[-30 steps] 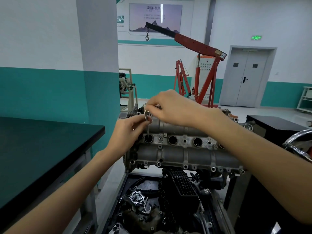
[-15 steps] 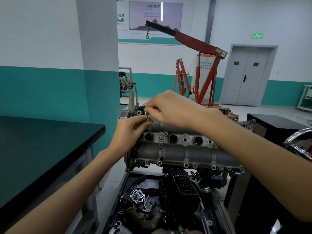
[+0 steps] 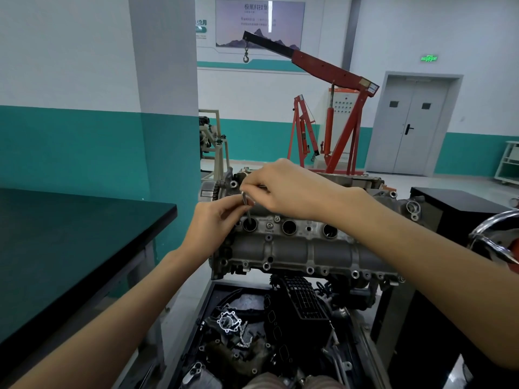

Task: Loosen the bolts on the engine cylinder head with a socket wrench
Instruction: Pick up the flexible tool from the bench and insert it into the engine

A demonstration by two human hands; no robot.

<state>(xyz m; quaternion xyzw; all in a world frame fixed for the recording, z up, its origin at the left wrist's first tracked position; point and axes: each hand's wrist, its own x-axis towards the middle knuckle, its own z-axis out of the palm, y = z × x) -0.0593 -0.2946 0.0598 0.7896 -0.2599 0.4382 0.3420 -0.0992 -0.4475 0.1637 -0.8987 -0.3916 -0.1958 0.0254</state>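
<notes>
My left hand (image 3: 213,220) pinches the wrench (image 3: 246,205) shaft to keep it plumb in the head's (image 3: 295,248) end bore; my right hand (image 3: 283,189) wraps its top, ready to turn.

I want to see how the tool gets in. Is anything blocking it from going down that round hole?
Nothing visible does. Both hands, left hand and right hand, hold the thin metal tool, and its lower end already dips into the leftmost hole of the cylinder head.

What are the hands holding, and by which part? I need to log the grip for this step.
Both hands grip a thin metal wrench: the left hand pinches its shaft above the leftmost hole, and the right hand holds its top end.
</notes>
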